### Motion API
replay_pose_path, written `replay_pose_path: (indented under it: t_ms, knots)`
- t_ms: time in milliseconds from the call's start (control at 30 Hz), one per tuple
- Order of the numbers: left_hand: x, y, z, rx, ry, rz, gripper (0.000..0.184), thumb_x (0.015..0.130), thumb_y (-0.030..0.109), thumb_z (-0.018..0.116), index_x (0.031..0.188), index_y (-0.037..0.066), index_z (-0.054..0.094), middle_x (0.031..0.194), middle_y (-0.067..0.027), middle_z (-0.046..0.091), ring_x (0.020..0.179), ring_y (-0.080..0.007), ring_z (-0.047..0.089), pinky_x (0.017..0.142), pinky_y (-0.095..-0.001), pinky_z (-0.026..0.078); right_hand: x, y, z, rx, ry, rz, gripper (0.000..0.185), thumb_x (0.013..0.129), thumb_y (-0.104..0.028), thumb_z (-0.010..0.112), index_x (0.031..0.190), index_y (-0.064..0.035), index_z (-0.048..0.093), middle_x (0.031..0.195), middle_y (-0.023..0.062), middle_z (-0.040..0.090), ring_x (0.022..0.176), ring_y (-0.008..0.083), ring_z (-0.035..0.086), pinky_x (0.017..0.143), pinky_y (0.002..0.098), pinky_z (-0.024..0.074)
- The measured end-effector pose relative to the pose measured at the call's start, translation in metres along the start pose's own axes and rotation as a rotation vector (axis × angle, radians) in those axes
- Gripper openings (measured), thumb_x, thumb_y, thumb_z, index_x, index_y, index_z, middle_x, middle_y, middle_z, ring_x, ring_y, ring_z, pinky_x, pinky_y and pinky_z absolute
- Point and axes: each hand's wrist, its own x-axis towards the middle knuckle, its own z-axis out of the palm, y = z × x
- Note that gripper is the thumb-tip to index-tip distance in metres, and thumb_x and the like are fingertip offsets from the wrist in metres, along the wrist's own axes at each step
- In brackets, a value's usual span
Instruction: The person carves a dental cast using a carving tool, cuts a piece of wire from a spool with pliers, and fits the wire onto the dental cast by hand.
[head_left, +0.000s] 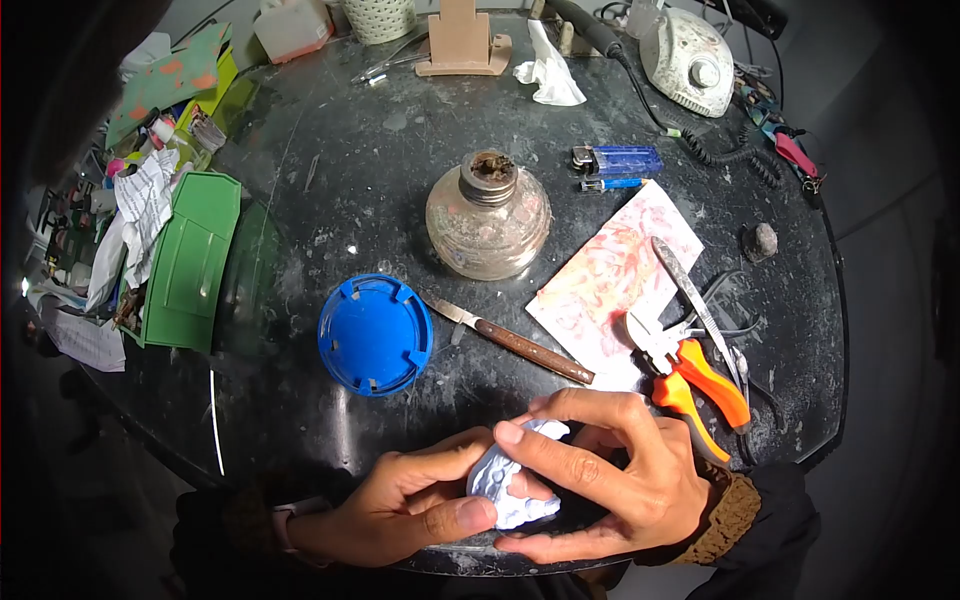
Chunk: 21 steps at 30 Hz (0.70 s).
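A pale bluish-white dental plaster cast point(500, 495) with an uneven, tooth-like surface is held tilted over the table's front edge. My left hand point(405, 505) grips its left side, thumb on the lower part. My right hand point(625, 470) is closed on the cast from the right, with fingers over its top and inside its curve; part of the cast is hidden behind them. Just beyond my hands lie a wooden-handled knife point(520, 346) and a round blue plastic lid point(372, 335). Orange-handled pliers point(700, 385) rest to the right of my right hand.
A glass spirit burner point(488, 225) stands mid-table. To its right are a blue lighter point(620, 159), a stained paper sheet point(610, 270) and metal tweezers point(690, 290). A green bin point(192, 265) fills the left side. A white control box point(688, 62) stands at the back right.
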Motion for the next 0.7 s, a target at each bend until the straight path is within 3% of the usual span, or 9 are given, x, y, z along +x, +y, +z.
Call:
replay_pose_path:
  t_ms: [167, 200, 267, 333, 400, 500, 533, 667, 700]
  knots:
    - [0.002, -0.001, 0.002, -0.068, -0.007, 0.008, 0.043, 0.093, 0.026, 0.050, 0.121, -0.008, 0.048, 0.117, -0.0114, 0.056, 0.113, -0.0174, 0.050, 0.098, -0.0328, 0.038, 0.000, 0.001, 0.003, -0.050, 0.042, -0.046, 0.067, 0.061, -0.047, 0.080, 0.111, -0.0056, 0.064, 0.100, 0.0128, 0.053, 0.063, 0.0121, 0.060, 0.046, 0.0185, 0.0485]
    - [0.002, -0.001, 0.002, -0.084, -0.006, 0.005, 0.043, 0.093, 0.025, 0.050, 0.121, -0.008, 0.048, 0.117, -0.0116, 0.056, 0.113, -0.0175, 0.050, 0.098, -0.0330, 0.038, 0.000, -0.001, 0.001, -0.094, 0.075, -0.040, 0.065, 0.062, -0.049, 0.078, 0.109, -0.0069, 0.065, 0.099, 0.0113, 0.055, 0.066, 0.0128, 0.060, 0.053, 0.0209, 0.0484]
    - [0.003, -0.003, -0.005, -0.072, -0.134, -0.019, 0.050, 0.094, 0.018, 0.049, 0.133, -0.007, 0.030, 0.134, -0.0142, 0.038, 0.127, -0.0200, 0.034, 0.105, -0.0339, 0.029, -0.001, -0.009, -0.004, -0.174, 0.140, -0.028, 0.062, 0.063, -0.054, 0.074, 0.105, -0.0096, 0.067, 0.098, 0.0083, 0.058, 0.071, 0.0142, 0.059, 0.066, 0.0256, 0.0482]
    - [0.003, 0.001, -0.005, -0.085, -0.138, -0.080, 0.054, 0.094, 0.013, 0.049, 0.139, -0.006, 0.025, 0.146, -0.0155, 0.022, 0.136, -0.0224, 0.020, 0.109, -0.0356, 0.023, -0.003, -0.004, 0.019, -0.391, 0.400, -0.235, 0.041, 0.072, -0.040, 0.071, 0.100, -0.0097, 0.068, 0.091, 0.0055, 0.063, 0.081, 0.0188, 0.055, 0.082, 0.0354, 0.0380]
    - [0.002, -0.002, -0.003, -0.128, -0.121, -0.071, 0.052, 0.093, 0.012, 0.050, 0.137, -0.005, 0.029, 0.146, -0.0152, 0.022, 0.137, -0.0227, 0.019, 0.109, -0.0359, 0.022, -0.010, -0.024, 0.004, -0.387, 0.207, -0.087, 0.053, 0.064, -0.057, 0.070, 0.098, -0.0157, 0.070, 0.093, 0.0008, 0.062, 0.085, 0.0163, 0.056, 0.092, 0.0356, 0.0326]
    - [0.003, -0.013, -0.008, -0.101, -0.194, 0.046, 0.045, 0.093, 0.010, 0.051, 0.133, -0.003, 0.037, 0.145, -0.0144, 0.024, 0.136, -0.0227, 0.022, 0.109, -0.0359, 0.023, -0.013, -0.017, 0.014, -0.300, 0.186, -0.024, 0.044, 0.064, -0.052, 0.070, 0.094, -0.0200, 0.071, 0.088, -0.0051, 0.064, 0.096, 0.0170, 0.052, 0.102, 0.0407, 0.0152]
    - [0.003, -0.012, -0.008, -0.106, -0.190, 0.027, 0.044, 0.093, 0.010, 0.051, 0.133, -0.002, 0.038, 0.144, -0.0144, 0.025, 0.136, -0.0226, 0.022, 0.109, -0.0358, 0.023, -0.010, -0.018, 0.015, -0.314, 0.209, -0.025, 0.043, 0.063, -0.049, 0.072, 0.093, -0.0189, 0.071, 0.088, -0.0040, 0.064, 0.094, 0.0174, 0.054, 0.099, 0.0418, 0.0204]
    - [0.002, -0.011, -0.005, -0.091, -0.167, -0.003, 0.041, 0.094, 0.012, 0.049, 0.131, -0.003, 0.039, 0.143, -0.0141, 0.027, 0.135, -0.0220, 0.024, 0.108, -0.0350, 0.024, -0.010, -0.019, 0.014, -0.209, 0.188, 0.007, 0.040, 0.061, -0.042, 0.077, 0.091, -0.0165, 0.071, 0.085, -0.0032, 0.063, 0.092, 0.0187, 0.058, 0.101, 0.0453, 0.0190]
    - [0.003, -0.012, -0.003, -0.121, -0.136, -0.007, 0.041, 0.094, 0.015, 0.048, 0.129, -0.004, 0.040, 0.139, -0.0140, 0.033, 0.130, -0.0215, 0.031, 0.106, -0.0351, 0.028, -0.010, -0.018, 0.014, -0.177, 0.177, 0.005, 0.039, 0.061, -0.040, 0.078, 0.091, -0.0158, 0.071, 0.084, -0.0029, 0.062, 0.091, 0.0190, 0.059, 0.102, 0.0461, 0.0184]
